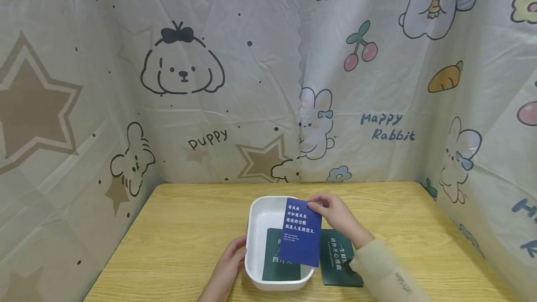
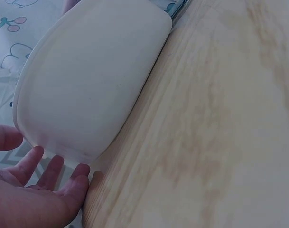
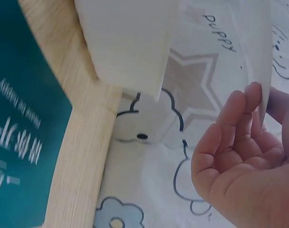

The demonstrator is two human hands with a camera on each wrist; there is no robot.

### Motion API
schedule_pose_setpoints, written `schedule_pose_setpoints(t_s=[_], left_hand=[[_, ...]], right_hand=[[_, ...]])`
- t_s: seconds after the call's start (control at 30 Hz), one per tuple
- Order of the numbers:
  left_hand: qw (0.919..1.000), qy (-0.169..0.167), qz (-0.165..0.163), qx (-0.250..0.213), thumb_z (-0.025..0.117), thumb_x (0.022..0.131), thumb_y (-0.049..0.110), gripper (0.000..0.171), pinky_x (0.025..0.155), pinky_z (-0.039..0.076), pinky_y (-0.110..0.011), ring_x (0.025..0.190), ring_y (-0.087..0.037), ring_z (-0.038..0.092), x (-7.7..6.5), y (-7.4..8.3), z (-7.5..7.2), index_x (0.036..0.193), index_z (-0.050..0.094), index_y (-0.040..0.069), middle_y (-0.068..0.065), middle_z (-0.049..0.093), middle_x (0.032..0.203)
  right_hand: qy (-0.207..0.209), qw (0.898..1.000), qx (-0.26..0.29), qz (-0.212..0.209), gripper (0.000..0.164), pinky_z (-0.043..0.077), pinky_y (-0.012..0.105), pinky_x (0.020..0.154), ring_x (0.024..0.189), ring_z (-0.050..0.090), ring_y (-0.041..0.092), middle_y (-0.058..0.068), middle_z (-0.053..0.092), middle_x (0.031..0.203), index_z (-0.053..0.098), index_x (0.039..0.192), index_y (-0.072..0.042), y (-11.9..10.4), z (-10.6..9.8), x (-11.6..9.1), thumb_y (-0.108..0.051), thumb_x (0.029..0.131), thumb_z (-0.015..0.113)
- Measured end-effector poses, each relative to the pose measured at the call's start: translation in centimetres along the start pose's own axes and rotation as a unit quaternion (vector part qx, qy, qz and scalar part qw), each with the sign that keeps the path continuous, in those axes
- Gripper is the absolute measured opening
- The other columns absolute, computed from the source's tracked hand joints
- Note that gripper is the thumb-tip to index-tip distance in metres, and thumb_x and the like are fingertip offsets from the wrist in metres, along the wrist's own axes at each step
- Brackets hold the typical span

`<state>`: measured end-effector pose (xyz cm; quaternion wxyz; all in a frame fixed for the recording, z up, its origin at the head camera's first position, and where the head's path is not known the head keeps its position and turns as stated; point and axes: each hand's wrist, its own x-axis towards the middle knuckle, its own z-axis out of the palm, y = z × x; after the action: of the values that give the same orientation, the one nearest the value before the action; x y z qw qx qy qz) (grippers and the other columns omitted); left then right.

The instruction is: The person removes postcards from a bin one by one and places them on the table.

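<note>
Over the right part of a white plastic box, my right hand pinches a blue card with white lettering by its upper right corner. The right wrist view shows the pale back of that card between the thumb and fingers of the right hand. A dark green card lies in the box, partly hidden by the blue one. Against the outer left wall of the box, my left hand rests its fingertips. Up close, the left wrist view has these fingers spread along the box's end.
Another dark green card lies on the wooden table to the right of the box, partly under the right forearm. A cloth curtain printed with cartoons stands behind the table and along both sides.
</note>
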<state>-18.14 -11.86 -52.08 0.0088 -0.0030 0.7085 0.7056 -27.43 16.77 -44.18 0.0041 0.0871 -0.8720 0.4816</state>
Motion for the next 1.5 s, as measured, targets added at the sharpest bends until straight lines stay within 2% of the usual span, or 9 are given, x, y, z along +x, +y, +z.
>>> schedule_pose_setpoints(t_s=[0.23,0.53,0.8,1.0,1.3,1.5], left_hand=[[1.0,0.0,-0.006,-0.001,0.043,0.099,0.021,0.045,0.104,0.041,-0.053,0.122,-0.033,0.047,0.0,0.0,0.0,0.137,0.043,-0.003,-0.028,0.044,0.142],[0.9999,0.001,-0.016,0.001,0.042,0.1,0.021,0.045,0.105,0.04,-0.054,0.124,-0.034,0.045,0.0,0.0,0.0,0.138,0.043,-0.002,-0.028,0.042,0.143],[0.9999,-0.002,-0.012,0.003,0.042,0.1,0.02,0.044,0.104,0.041,-0.054,0.124,-0.034,0.045,-0.1,0.0,0.0,0.138,0.042,-0.003,-0.028,0.042,0.143],[0.9999,-0.001,-0.013,0.006,0.042,0.1,0.021,0.045,0.105,0.04,-0.054,0.124,-0.034,0.045,-0.1,0.0,0.0,0.138,0.043,-0.002,-0.028,0.042,0.143],[0.9999,0.004,-0.013,0.008,0.044,0.099,0.022,0.045,0.105,0.04,-0.054,0.123,-0.034,0.046,0.0,0.1,0.0,0.137,0.044,-0.002,-0.027,0.044,0.142],[0.9997,0.005,-0.02,0.01,0.044,0.099,0.021,0.044,0.105,0.04,-0.054,0.124,-0.033,0.046,0.0,0.1,0.0,0.137,0.044,-0.001,-0.026,0.044,0.142]], right_hand=[[0.009,1.0,-0.022,0.003,0.033,0.05,0.05,0.088,0.092,0.058,0.021,0.008,0.068,0.107,0.068,0.108,-0.015,1.3,-2.0,-0.1,-0.041,0.089,0.061],[-0.005,1.0,-0.013,-0.021,0.029,0.052,0.037,0.074,0.084,0.059,0.019,0.01,0.068,0.1,0.069,0.103,-0.01,3.4,-3.8,-0.7,-0.035,0.091,0.061],[-0.019,0.999,-0.024,-0.037,0.03,0.051,0.04,0.079,0.088,0.059,0.018,0.012,0.069,0.102,0.068,0.104,-0.006,5.0,-4.9,-1.0,-0.032,0.092,0.06],[-0.029,0.999,-0.023,-0.025,0.03,0.053,0.037,0.075,0.085,0.059,0.018,0.012,0.069,0.101,0.068,0.105,-0.005,5.9,-5.6,-1.2,-0.031,0.092,0.06],[-0.041,0.998,-0.054,-0.006,0.027,0.051,0.049,0.086,0.093,0.059,0.019,0.008,0.069,0.1,0.07,0.1,-0.009,7.5,-5.6,-1.1,-0.032,0.091,0.06],[-0.048,0.996,-0.067,0.02,0.021,0.05,0.047,0.087,0.088,0.058,0.017,0.004,0.069,0.093,0.07,0.096,-0.011,8.3,-4.9,-0.9,-0.029,0.091,0.062]])
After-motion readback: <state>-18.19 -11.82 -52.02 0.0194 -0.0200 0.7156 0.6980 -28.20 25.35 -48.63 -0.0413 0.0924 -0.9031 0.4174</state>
